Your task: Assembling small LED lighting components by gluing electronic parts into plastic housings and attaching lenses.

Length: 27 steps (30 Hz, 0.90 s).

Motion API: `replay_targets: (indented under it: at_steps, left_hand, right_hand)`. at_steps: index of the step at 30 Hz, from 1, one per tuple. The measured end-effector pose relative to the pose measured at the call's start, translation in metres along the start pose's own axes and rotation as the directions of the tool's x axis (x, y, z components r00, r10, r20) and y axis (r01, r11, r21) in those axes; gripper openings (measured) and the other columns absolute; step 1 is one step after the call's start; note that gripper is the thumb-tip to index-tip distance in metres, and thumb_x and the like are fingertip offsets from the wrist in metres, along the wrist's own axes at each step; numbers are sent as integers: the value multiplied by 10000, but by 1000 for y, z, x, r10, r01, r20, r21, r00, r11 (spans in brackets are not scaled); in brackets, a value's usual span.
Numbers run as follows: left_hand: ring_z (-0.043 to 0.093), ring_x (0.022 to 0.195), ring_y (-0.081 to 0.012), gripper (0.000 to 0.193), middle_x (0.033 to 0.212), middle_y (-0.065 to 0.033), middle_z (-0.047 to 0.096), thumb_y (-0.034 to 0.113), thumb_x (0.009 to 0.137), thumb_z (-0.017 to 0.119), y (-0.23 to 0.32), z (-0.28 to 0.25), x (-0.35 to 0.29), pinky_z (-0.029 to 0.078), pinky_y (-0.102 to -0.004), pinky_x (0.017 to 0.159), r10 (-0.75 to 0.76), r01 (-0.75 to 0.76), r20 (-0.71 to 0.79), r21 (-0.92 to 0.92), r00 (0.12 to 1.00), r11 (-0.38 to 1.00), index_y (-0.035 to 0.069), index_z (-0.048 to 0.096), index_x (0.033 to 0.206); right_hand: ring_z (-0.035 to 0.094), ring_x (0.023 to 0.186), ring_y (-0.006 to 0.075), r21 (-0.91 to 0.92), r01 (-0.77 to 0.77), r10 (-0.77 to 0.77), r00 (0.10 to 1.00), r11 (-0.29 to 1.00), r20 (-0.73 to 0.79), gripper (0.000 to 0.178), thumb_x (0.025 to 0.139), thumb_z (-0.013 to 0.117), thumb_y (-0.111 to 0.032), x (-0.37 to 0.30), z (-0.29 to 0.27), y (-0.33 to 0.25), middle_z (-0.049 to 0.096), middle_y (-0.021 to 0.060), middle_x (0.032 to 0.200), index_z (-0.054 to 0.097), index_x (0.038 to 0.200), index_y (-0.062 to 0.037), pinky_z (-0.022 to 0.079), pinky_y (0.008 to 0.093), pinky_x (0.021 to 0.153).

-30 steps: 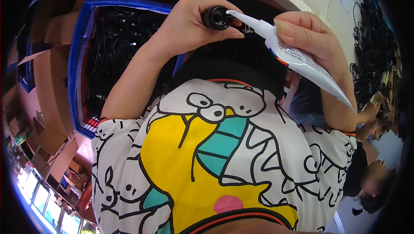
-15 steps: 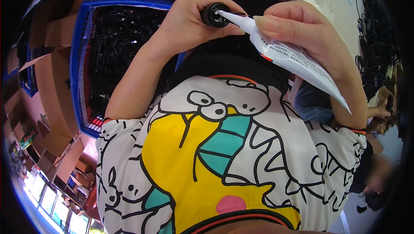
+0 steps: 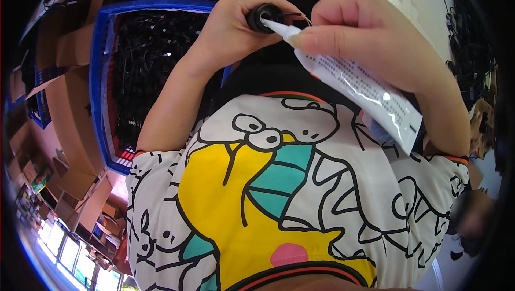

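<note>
My left hand (image 3: 230, 31) is closed around a small black round housing (image 3: 255, 18), its open end facing me. Thin wires (image 3: 301, 16) stick out beside that housing toward the right. My right hand (image 3: 370, 36) pinches a white squeeze tube (image 3: 365, 84) near its neck. The tube's narrow nozzle (image 3: 276, 26) reaches into the housing's opening. Its flat tail end hangs down to the right, over my sleeve. What lies inside the housing is too small to make out.
A blue crate (image 3: 98, 87) full of black cables stands to the left. Cardboard boxes (image 3: 70, 119) are stacked beyond it. More black cables (image 3: 465, 44) lie at the far right, and another person (image 3: 472, 216) is at the lower right.
My right hand has turned and shifted slightly left, and more of the tube's printed side faces me. The nozzle tip has moved slightly down and left. Wires beside the housing now show.
</note>
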<state>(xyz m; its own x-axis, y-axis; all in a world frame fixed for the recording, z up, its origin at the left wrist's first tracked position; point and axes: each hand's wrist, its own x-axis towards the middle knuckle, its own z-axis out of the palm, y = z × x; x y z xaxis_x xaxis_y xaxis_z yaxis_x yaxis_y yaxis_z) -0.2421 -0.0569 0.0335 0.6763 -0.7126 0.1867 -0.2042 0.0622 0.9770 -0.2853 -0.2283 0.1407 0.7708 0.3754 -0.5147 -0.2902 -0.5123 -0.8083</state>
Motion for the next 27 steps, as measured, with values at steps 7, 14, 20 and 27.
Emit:
replay_targets:
  at_steps: [7,14,20,27]
  left_hand:
    - [571,712,-107,237,771,-20,600,14,664,703,-3,2,0,446,-202,650,50,-50,5,46,999,998,49,624,885]
    - [564,677,-100,232,736,-20,599,45,668,717,-1,7,5,448,-204,632,17,-17,4,68,1000,998,45,617,878]
    - [569,684,-89,206,762,-37,625,56,670,720,7,12,23,458,-209,645,-19,19,1,65,1000,998,26,622,849]
    - [562,858,-119,331,907,-60,617,68,623,741,18,2,29,443,-247,763,-138,137,46,14,989,990,31,569,903]
  right_hand:
    - [548,541,55,243,-203,223,973,948,-56,207,765,639,-204,-2,-7,-3,606,50,677,615,802,-2,409,158,480]
    - [567,603,64,272,-189,244,952,944,-184,228,752,649,-176,-6,-16,12,609,55,735,601,872,11,427,157,527]
    - [545,559,41,208,-88,102,993,974,-60,191,781,606,-161,-13,-36,21,602,49,691,602,857,14,409,150,491]
    - [488,581,23,525,366,-198,916,768,-350,236,826,569,-232,-19,-81,41,593,3,717,615,888,-9,360,160,498]
